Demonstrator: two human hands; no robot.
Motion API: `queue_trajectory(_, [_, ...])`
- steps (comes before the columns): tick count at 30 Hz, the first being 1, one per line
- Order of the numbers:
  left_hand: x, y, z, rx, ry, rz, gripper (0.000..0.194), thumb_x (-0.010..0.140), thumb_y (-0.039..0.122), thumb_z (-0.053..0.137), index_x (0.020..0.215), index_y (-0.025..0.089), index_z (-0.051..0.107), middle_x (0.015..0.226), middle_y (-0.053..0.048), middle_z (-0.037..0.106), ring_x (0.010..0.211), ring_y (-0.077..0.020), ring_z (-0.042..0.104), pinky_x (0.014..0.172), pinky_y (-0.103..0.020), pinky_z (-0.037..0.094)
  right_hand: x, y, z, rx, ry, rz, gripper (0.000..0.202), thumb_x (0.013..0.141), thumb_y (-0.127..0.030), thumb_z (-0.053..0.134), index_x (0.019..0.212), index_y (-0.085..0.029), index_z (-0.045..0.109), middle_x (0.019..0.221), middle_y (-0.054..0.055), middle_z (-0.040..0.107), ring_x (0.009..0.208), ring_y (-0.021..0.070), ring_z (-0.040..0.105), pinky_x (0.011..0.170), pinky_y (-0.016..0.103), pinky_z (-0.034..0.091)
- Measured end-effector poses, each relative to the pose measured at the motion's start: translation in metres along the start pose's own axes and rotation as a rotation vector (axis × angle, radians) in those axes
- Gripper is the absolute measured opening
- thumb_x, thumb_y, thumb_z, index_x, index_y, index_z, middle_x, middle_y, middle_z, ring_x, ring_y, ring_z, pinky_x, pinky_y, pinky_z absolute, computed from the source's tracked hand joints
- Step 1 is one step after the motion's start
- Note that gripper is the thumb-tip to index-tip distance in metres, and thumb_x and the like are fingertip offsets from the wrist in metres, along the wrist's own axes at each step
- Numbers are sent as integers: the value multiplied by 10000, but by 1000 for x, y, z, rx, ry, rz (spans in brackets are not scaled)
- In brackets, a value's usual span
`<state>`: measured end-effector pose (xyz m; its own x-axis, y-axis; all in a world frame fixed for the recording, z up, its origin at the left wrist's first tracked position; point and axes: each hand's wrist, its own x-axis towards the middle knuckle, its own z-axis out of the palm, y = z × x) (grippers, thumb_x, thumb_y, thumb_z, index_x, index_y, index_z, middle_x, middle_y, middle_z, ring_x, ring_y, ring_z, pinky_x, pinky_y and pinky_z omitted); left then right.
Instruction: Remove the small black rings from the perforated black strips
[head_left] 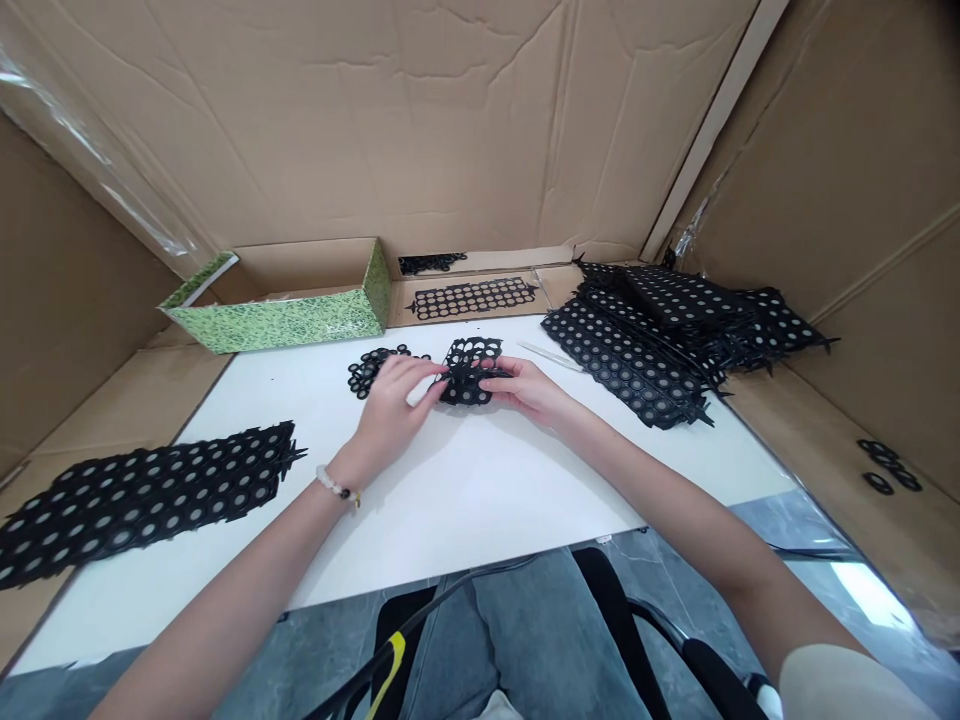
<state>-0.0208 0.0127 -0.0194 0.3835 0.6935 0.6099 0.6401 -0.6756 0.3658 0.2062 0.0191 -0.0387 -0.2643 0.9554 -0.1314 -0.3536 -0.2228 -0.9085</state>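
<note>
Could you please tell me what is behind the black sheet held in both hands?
Behind the held sheet, a black lattice with open holes lies on brown cardboard. The sheet and the fingers hide whatever lies directly behind them.

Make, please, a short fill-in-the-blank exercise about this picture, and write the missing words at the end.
1. The left hand and the right hand are both on a perforated sheet whose colour is ____.
2. The bracelet is worn on the person's ____ wrist.
3. Small loose rings lie on a table whose top is ____.
4. The outside of the open box has a pattern that is mainly ____ in colour.

Missing words: black; left; white; green.
</note>
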Motion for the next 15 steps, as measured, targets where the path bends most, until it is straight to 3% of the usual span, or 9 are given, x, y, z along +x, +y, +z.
queue_trajectory(4, [-9, 21, 12, -99, -75, 43, 288, 891, 391, 672, 1099, 199, 719, 1061, -94, 754, 1006, -256, 631, 909, -423, 512, -1, 4, 5, -32, -16, 4, 406, 547, -171, 881, 915, -171, 710, 845, 3, 746, 792, 145, 695, 814, 294, 590])
queue_trajectory(10, [-12, 22, 15, -79, -33, -115, 251, 877, 381, 686, 1028, 188, 737, 931, -75, 756, 902, -237, 652, 817, -378, 532, -5, 7, 12, -10, -83, -14, 402, 567, -199, 884, 937, -162, 733, 902, 38, 762, 812, 156, 708, 822, 305, 598])
queue_trajectory(15, [-12, 22, 16, -116, -86, -122, 214, 915, 354, 627, 1000, 189, 733, 928, -74, 746, 895, -234, 646, 809, -376, 528, -4, 9, 11, -117, -67, -43, 400, 592, -220, 865, 967, -161, 740, 795, 22, 749, 736, 155, 692, 741, 298, 594])
